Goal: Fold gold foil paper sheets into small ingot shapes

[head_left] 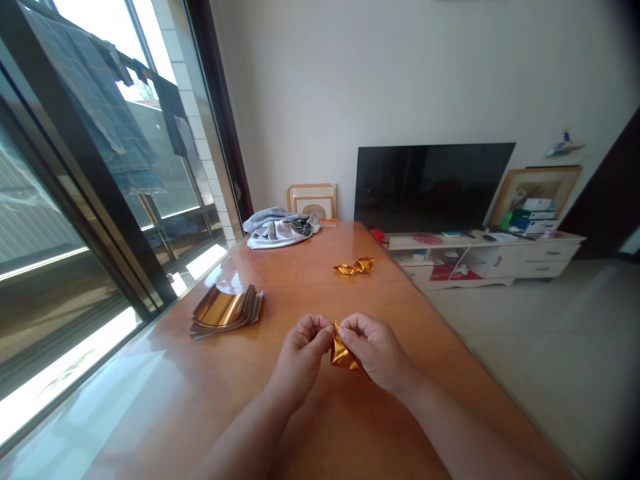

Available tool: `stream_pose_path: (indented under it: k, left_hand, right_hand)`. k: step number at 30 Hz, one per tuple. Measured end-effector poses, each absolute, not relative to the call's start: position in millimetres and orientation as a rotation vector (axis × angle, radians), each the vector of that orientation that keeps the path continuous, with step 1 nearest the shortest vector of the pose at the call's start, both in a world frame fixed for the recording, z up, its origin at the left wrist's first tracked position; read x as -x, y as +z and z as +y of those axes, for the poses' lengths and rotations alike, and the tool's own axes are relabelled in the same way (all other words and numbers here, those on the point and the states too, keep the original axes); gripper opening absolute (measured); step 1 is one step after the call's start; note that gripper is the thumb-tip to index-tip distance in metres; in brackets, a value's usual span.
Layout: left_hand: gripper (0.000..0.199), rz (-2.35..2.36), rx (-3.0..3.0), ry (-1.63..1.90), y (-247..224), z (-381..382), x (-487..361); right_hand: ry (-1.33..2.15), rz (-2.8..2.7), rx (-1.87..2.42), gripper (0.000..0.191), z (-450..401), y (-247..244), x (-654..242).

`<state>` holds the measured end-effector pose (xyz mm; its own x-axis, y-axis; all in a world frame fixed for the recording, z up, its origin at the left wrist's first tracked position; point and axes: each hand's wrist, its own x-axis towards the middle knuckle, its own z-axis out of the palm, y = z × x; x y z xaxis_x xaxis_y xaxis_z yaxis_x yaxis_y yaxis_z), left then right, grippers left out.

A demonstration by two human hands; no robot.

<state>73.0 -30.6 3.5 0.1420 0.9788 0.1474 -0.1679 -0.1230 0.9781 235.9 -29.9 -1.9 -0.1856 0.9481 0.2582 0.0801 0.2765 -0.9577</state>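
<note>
Tabletop (225, 400) under gold foil (343, 353) slanting down-right between hands (300, 353) (376, 350).

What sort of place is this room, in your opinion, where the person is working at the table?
It looks like the living room of a home: a flat television stands on a low white cabinet, a framed picture leans beside it, and clothes hang beyond a large glass door.

Strong daylight enters through the sliding window (65, 267) left of the fingers (305, 327); harsh glare whitens the varnished bench (125, 393) there. Wide-angle bowing and dark vignetting mark the frame edges.
</note>
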Motion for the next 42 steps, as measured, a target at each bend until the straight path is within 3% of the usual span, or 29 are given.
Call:
stream_pose_path:
  k: [16, 42]
  left_hand:
    - [0.027, 0.983, -1.412, 1.214, -0.1, -29.0, -70.7]
    - [0.034, 0.987, -1.429, 1.194, -0.6, -27.4, -70.9]
  right_hand:
    - [0.886, -1.666, 1.085, 0.022, -30.4, -2.2, -236.0]
    - [0.965, -1.697, 1.067, 0.032, -27.9, -2.1, -237.8]
